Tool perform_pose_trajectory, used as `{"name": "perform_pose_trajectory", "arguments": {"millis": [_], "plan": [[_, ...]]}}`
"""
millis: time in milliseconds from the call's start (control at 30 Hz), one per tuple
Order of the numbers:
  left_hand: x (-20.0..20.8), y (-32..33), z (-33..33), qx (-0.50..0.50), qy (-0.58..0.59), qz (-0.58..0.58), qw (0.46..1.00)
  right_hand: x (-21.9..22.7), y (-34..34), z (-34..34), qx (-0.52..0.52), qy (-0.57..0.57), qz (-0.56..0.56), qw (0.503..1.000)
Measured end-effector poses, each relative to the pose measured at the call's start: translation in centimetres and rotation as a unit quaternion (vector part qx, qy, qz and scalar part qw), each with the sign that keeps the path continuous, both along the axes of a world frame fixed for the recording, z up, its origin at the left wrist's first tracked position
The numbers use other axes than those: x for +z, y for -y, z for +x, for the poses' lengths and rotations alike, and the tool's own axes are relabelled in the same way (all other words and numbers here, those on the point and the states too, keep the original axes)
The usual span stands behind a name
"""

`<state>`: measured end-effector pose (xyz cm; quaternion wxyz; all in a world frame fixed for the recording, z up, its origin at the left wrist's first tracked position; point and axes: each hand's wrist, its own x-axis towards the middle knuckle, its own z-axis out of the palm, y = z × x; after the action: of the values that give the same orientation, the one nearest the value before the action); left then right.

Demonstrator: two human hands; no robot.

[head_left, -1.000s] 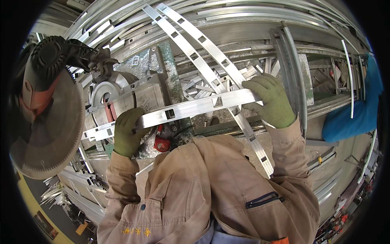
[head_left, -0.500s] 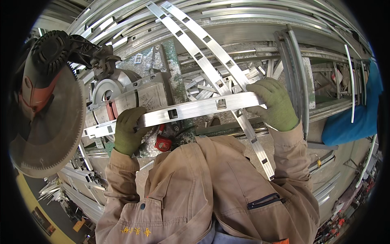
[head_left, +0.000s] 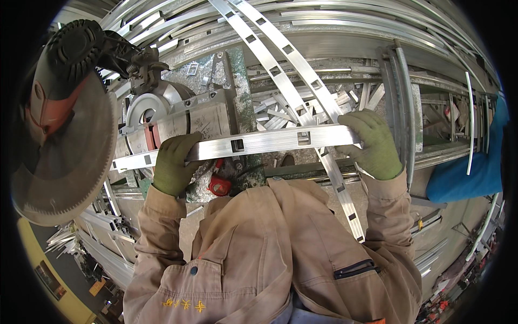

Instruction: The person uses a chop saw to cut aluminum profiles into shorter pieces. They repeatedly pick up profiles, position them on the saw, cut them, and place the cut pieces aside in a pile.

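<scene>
A silver ribbed metal bar point(head_left: 272, 141) with square holes lies crosswise in front of me, held in both hands. My left hand point(head_left: 175, 162), in a green glove, is closed round it toward its left part. At its right end my right hand point(head_left: 375, 143), gloved the same, grips it with the fingers over the top. The bar's left end reaches close to the toothed blade point(head_left: 70, 162) of a black and red cutting saw point(head_left: 67, 81). Two similar holed bars, one of them a long strip point(head_left: 270, 67), run away from me; one passes beneath the held bar.
A red tape measure point(head_left: 219, 185) lies on the saw's metal bench point(head_left: 243, 102) near my left hand. Short metal offcuts point(head_left: 278, 114) are heaped beyond the held bar. Long metal profiles point(head_left: 345, 21) are stacked at the back. Blue cloth point(head_left: 469, 181) hangs at the right.
The view has shifted slightly. Both hands keep hold of the bar, which now lies more level, its right end a little lower relative to the left.
</scene>
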<state>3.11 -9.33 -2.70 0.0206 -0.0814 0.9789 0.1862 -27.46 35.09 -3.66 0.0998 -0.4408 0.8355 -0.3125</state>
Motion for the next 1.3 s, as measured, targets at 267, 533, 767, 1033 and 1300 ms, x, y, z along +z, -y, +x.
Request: {"name": "perform_pose_trajectory", "arguments": {"millis": [267,533,767,1033,1300], "plan": [[-0.4,0.3,0.1,0.004,-0.007,0.007,1.000,0.0,0.4,-0.1,0.001,-0.014,-0.010,1.000],[0.0,-0.6,-0.9,0.007,-0.018,0.001,1.000,1.3,-3.0,-0.5,-0.059,0.012,0.002,0.998],[0.1,-0.3,-0.6,0.054,0.063,0.012,0.996,-0.6,-6.8,3.2,-0.333,0.170,-0.235,0.897],[-2.6,1.5,0.9,0.126,0.060,0.079,0.987,-4.0,-7.4,6.9,-0.439,0.299,-0.334,0.779],[-3.8,3.0,1.4,0.145,0.063,0.119,0.980,-6.6,-4.2,8.7,-0.486,0.379,-0.479,0.626]]}}
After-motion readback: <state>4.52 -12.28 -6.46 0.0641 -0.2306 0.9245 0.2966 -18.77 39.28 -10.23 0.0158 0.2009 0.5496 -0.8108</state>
